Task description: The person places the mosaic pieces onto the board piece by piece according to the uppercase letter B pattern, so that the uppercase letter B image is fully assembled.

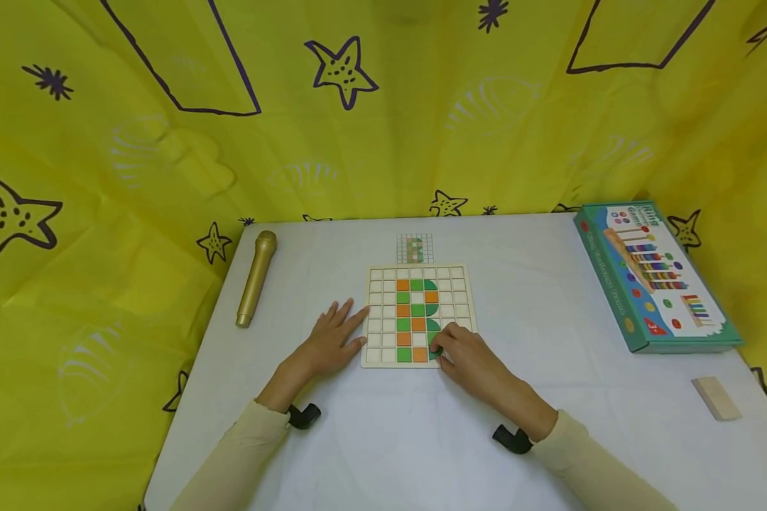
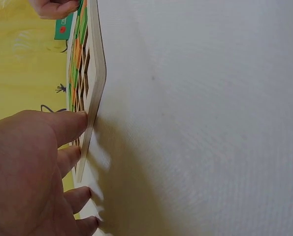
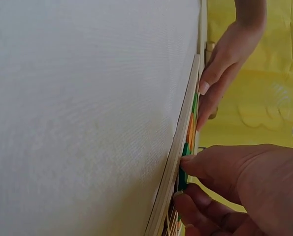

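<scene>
A square wooden grid board [image 1: 383,366] lies on the table, its middle filled with orange, light green and dark green tiles [image 1: 418,310] shaped like a letter. The left hand [image 1: 326,346] touches the board's left edge with spread, fairly straight fingers; its thumb is on the rim in the left wrist view. At the board's lower right, the right hand [image 1: 473,362] pinches a dark green tile [image 3: 182,174] between thumb and finger. That tile is partly hidden by the fingers, and whether it lies flat in its cell I cannot tell.
Behind the board lies a small pattern card [image 1: 415,248] with a similar letter. A gold microphone [image 1: 256,280] is at left. The green game box [image 1: 658,280] and a pale wooden block [image 1: 716,398] are at right on the white table [image 1: 383,440]. A yellow curtain [image 1: 396,156] hangs behind.
</scene>
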Action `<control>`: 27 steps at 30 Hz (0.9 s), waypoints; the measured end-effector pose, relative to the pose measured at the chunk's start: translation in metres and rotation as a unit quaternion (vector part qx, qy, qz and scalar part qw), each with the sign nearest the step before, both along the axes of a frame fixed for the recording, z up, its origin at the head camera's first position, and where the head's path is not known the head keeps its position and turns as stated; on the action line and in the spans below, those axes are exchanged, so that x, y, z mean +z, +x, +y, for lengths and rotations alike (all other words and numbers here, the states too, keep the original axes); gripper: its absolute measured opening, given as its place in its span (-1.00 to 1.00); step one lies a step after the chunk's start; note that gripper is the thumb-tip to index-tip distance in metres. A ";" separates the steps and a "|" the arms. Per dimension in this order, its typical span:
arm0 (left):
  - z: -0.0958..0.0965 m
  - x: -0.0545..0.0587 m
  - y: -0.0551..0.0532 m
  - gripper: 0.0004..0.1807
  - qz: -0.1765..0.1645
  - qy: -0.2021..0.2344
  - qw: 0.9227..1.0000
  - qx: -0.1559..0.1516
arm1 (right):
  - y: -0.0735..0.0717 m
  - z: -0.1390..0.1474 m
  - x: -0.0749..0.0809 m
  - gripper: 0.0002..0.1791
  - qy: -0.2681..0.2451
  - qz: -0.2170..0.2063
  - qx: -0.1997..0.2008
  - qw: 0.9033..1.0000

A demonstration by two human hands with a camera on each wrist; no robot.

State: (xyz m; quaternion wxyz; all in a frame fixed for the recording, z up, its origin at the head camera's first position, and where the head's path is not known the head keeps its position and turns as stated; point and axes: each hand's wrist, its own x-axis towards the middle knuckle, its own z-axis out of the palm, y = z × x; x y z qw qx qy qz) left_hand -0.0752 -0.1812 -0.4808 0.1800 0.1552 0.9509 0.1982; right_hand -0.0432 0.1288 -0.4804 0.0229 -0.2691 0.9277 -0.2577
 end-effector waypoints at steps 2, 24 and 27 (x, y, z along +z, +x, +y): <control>0.000 0.000 0.000 -0.28 -0.001 0.000 1.000 0.001 | 0.000 0.000 0.000 -0.85 0.002 0.000 0.002 1.000; -0.004 -0.003 -0.003 -0.26 -0.004 0.026 1.000 0.005 | -0.003 0.007 0.001 -0.86 -0.028 0.030 0.027 0.999; -0.006 -0.005 -0.004 -0.22 0.006 0.038 0.999 0.016 | -0.008 0.016 0.005 -0.83 -0.023 -0.012 -0.013 1.000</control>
